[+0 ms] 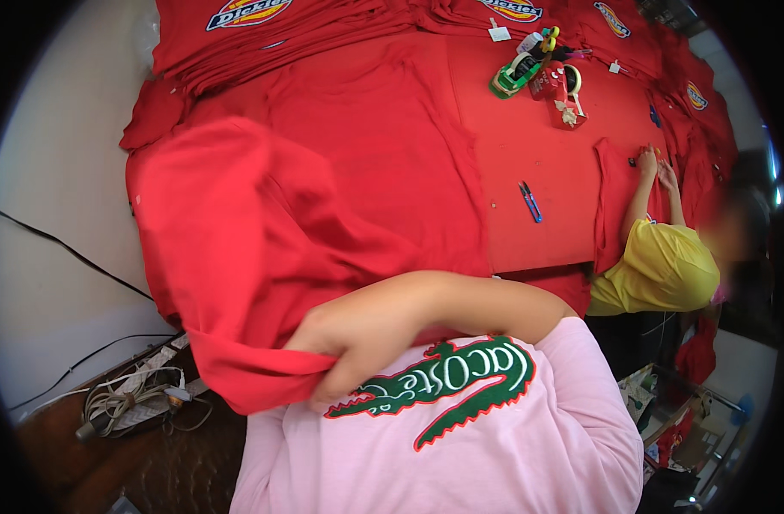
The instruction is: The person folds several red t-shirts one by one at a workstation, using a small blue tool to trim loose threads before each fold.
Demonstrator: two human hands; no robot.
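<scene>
Close to my body, my right hand reaches across the pink shirt I wear, fingers closed on the edge of a red T-shirt. The T-shirt is lifted and bunched at the left, part of it blurred. My left hand does not show; the red cloth covers where my left arm leads. Beneath the raised cloth, another red garment lies spread flat on the table.
Stacks of folded red shirts line the far edge. A green tape dispenser, a red tape dispenser and blue thread snips lie on the red tabletop. A co-worker in yellow handles red cloth at right. Bundled cables lie lower left.
</scene>
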